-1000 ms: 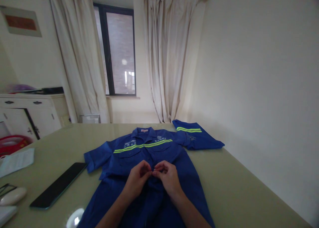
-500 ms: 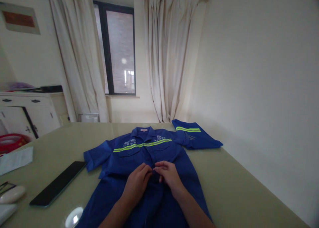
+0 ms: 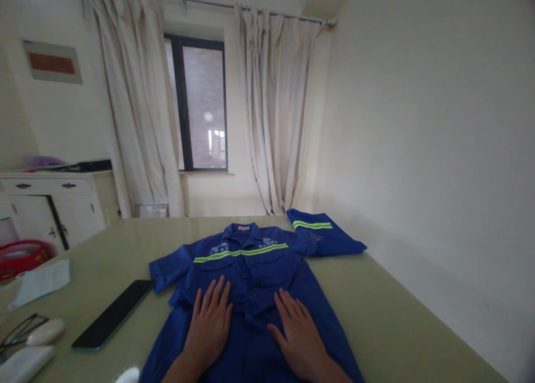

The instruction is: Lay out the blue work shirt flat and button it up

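A blue short-sleeved work shirt [image 3: 251, 271] with a yellow-green reflective stripe lies front up on the greenish table [image 3: 397, 321], collar away from me. My left hand [image 3: 210, 321] lies flat on the shirt left of the button line, fingers spread. My right hand [image 3: 296, 335] lies flat on the right side, palm down. Neither hand holds anything. A second folded blue garment [image 3: 324, 238] with the same stripe sits at the far right, next to the shirt's right sleeve.
A dark phone [image 3: 113, 314] lies left of the shirt. Further left are a paper sheet [image 3: 42, 280], glasses [image 3: 19, 330] and a white oval object [image 3: 45, 331]. A white cabinet [image 3: 58, 202] and a red basin [image 3: 19, 256] stand at left; curtains and window behind.
Both hands left the button line at the shirt's middle, where the fingertips were pinched together, and now lie flat and apart on the shirt. The view tilted upward slightly.
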Motion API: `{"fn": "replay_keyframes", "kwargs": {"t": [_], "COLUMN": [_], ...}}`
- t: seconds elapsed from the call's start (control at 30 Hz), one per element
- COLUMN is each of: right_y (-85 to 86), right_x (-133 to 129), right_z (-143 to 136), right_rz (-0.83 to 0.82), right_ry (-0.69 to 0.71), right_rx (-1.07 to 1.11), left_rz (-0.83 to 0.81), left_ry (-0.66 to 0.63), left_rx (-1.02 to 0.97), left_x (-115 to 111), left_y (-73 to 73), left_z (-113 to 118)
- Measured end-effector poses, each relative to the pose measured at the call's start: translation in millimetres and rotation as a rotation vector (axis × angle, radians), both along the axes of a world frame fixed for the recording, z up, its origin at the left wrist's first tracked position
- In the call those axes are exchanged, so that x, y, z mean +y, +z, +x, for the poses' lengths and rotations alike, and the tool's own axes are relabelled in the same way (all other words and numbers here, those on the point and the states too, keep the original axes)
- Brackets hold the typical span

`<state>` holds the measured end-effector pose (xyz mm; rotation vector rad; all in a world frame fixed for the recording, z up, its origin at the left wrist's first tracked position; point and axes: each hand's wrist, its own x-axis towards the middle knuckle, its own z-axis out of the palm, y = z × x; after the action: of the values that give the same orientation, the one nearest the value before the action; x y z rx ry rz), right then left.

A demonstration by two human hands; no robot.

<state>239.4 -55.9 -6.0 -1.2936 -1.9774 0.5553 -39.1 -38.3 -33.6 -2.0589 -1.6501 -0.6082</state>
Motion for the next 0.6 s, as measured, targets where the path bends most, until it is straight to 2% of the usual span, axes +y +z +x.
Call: {"fn": "replay_keyframes", "kwargs": {"t": [0.1, 0.2, 0.3, 0.37, 0.4, 0.47, 0.53, 0.6], "right_y": [18.9, 47.4, 61.5, 56.2, 50.0, 35.5, 23.7, 18.0], "right_x": [-6.7, 5.6, 27.8, 41.7, 47.7, 57.4, 64.8, 70.8], "right_z": [-3.9, -30.5, -64.5, -81.3, -86.7, -90.9, -88.3, -81.7], "right_rz": [0.020, 0.068, 0.091, 0.017, -0.021, -0.067, -0.085, -0.105], "right_ry": [-0.066, -0.196, -0.247, -0.256, -0.254, -0.261, -0.264, -0.242], "right_rx": [-0.086, -0.173, -0.239, -0.304, -0.324, -0.303, -0.204, -0.055], "left_rz": [0.065, 0.109, 0.020, -0.154, -0.265, -0.482, -0.620, -0.650], "left_ry": [-0.151, -0.211, -0.157, -0.043, 0.013, 0.094, 0.141, 0.172], "left_rx": [0.110, 0.169, 0.168, 0.120, 0.091, 0.040, 0.000, -0.045], "left_x": [-21.2, -37.8, -51.3, -58.9, -61.6, -61.7, -51.5, -30.0], "left_y": [-4.3, -12.6, -25.5, -26.5, -21.7, 0.5, 35.0, 69.4], "left_z": [6.6, 16.7, 21.9, 21.9, 21.6, 22.6, 27.7, 37.0]}}
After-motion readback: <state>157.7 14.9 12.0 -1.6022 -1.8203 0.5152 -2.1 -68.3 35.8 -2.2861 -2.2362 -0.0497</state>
